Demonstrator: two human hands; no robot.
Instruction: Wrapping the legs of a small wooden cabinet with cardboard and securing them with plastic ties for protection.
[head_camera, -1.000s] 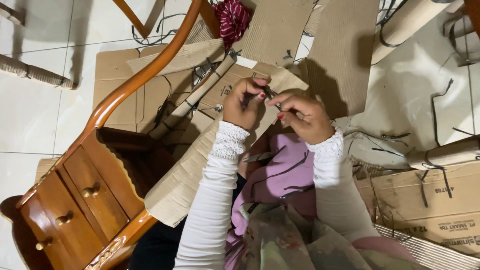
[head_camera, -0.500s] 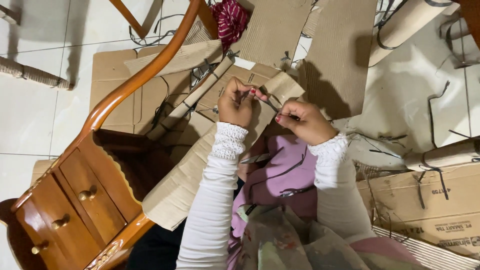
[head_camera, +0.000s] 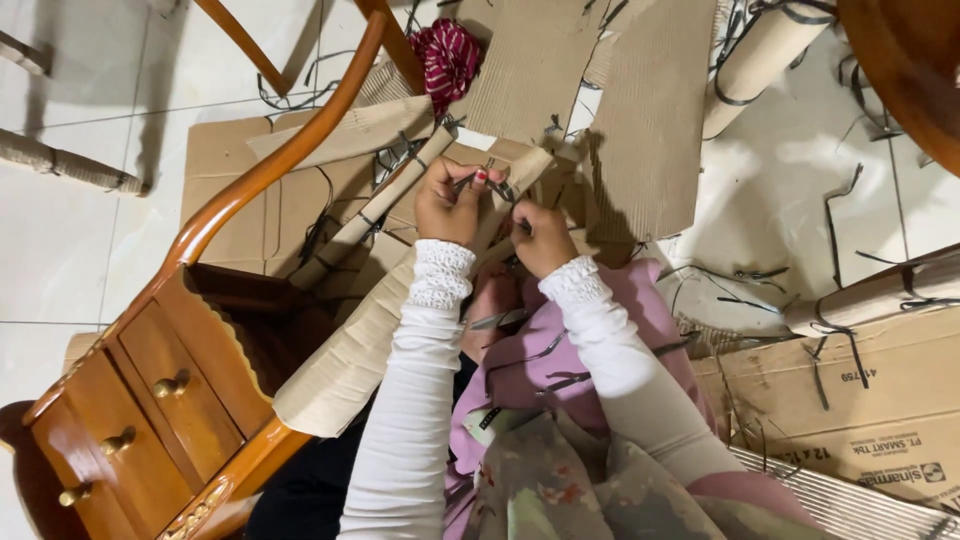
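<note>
Hands bind a cardboard roll over the lap.
Left hand (head_camera: 450, 205) and right hand (head_camera: 540, 238) pinch dark strap (head_camera: 497, 187) at long cardboard roll (head_camera: 400, 320); likely light, stiff, best gripped mid-length.

the sleeves (head_camera: 420, 400) were white with lacy cuffs, over a pink skirt (head_camera: 600, 340) and a grey floral cloth (head_camera: 560, 480). the cardboard (head_camera: 650, 110) was brown, the bundle (head_camera: 445, 55) red-and-white striped, the wooden cabinet (head_camera: 150, 400) reddish-brown with brass knobs.

Your hands work above a white tiled floor (head_camera: 60, 260). Flat cardboard sheets (head_camera: 225, 185) lie on it left of your hands, a cardboard box (head_camera: 860, 400) to their right, and black strips (head_camera: 835, 215) lie scattered beyond.
</note>
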